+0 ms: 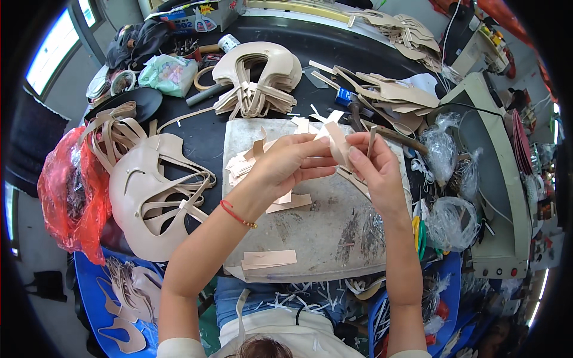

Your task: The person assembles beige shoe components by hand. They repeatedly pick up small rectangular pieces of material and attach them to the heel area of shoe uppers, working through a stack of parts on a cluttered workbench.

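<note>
Above the far part of a worn pale work board (298, 244), both my hands are closed on a short beige leather-like strip (338, 142). My left hand (295, 160) pinches its left side with the fingertips. The thumb and fingers of my right hand (377, 170) grip it from the right, and a second narrow strip (372, 141) stands up by those fingers. Another strip slants below the right hand, partly hidden. A loose pile of small beige strips (239, 167) lies beside my left wrist. Flat rectangular strips (268, 258) rest near the board's front edge.
Strapped beige pieces (146, 197) and a red plastic bag (74, 197) sit at left. Behind the board is a stack of curved beige pieces (259, 62). At right are a wooden handle (397, 136), clear plastic bags (452, 221) and a grey-green machine frame (507, 238). Blue bins flank my lap.
</note>
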A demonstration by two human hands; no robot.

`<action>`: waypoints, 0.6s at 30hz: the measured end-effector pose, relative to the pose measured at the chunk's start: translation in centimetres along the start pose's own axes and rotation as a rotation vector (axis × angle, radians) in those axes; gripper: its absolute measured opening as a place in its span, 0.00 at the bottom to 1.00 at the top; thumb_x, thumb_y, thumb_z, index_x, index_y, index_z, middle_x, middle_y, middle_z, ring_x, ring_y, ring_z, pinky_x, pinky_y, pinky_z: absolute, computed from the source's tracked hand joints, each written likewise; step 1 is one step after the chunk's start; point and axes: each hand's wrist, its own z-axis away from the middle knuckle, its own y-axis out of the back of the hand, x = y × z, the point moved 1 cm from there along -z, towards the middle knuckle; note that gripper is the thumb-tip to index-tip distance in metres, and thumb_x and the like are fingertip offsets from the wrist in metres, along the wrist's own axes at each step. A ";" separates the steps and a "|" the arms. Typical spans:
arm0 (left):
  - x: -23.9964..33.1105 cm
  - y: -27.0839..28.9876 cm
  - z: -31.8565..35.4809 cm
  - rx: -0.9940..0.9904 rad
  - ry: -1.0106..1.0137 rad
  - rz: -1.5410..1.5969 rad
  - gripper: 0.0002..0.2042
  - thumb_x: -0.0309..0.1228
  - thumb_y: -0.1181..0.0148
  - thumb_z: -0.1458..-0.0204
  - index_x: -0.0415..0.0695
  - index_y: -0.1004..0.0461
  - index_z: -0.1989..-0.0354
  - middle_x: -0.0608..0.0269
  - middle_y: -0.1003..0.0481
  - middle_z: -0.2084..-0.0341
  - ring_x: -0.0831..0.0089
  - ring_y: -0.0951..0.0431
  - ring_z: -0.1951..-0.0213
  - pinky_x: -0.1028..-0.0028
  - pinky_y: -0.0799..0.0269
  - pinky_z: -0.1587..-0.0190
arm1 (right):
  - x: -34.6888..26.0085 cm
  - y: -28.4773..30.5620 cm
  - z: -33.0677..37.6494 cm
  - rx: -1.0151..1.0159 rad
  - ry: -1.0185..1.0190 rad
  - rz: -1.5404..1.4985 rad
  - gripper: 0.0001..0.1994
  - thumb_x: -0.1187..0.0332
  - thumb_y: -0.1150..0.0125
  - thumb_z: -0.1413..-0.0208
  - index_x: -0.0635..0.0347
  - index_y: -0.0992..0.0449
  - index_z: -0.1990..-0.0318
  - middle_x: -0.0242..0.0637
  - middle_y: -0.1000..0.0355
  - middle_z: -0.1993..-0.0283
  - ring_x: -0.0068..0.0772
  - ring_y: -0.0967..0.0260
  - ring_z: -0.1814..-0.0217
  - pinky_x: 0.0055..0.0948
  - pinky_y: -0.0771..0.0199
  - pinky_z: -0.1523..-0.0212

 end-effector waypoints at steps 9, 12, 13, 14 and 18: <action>1.9 2.5 5.8 0.355 -0.285 -0.699 0.08 0.22 0.44 0.49 0.33 0.26 0.61 0.59 0.23 0.72 0.77 0.22 0.69 0.78 0.24 0.62 | -0.6 4.2 2.7 0.158 -0.003 -0.369 0.10 0.78 0.45 0.45 0.62 0.28 0.54 0.25 0.34 0.73 0.12 0.46 0.77 0.14 0.45 0.76; 3.6 5.0 9.2 0.325 -0.184 -0.656 0.12 0.28 0.39 0.48 0.32 0.26 0.60 0.59 0.23 0.71 0.78 0.22 0.69 0.81 0.25 0.64 | -2.2 3.5 2.0 0.438 0.196 0.223 0.10 0.76 0.44 0.44 0.64 0.27 0.54 0.29 0.28 0.67 0.16 0.36 0.72 0.16 0.37 0.71; 4.3 5.0 9.9 0.310 -0.108 -0.645 0.14 0.30 0.38 0.49 0.30 0.25 0.60 0.59 0.22 0.72 0.77 0.22 0.70 0.81 0.25 0.64 | -2.6 2.3 1.2 0.533 0.269 0.414 0.10 0.76 0.43 0.45 0.65 0.27 0.55 0.31 0.26 0.66 0.21 0.33 0.70 0.20 0.33 0.69; 4.5 4.8 10.1 0.292 -0.068 -0.627 0.15 0.31 0.37 0.50 0.30 0.26 0.59 0.59 0.22 0.71 0.77 0.22 0.70 0.81 0.25 0.64 | -2.1 1.9 0.4 0.476 0.571 0.792 0.09 0.76 0.42 0.46 0.64 0.26 0.57 0.34 0.26 0.66 0.27 0.32 0.69 0.24 0.31 0.66; 3.8 5.4 10.1 0.226 0.061 -0.529 0.18 0.32 0.35 0.51 0.29 0.26 0.58 0.58 0.23 0.70 0.77 0.22 0.69 0.80 0.24 0.63 | 3.3 -0.6 -1.5 -0.025 0.778 1.233 0.10 0.73 0.38 0.51 0.63 0.24 0.60 0.39 0.26 0.66 0.39 0.31 0.64 0.31 0.29 0.63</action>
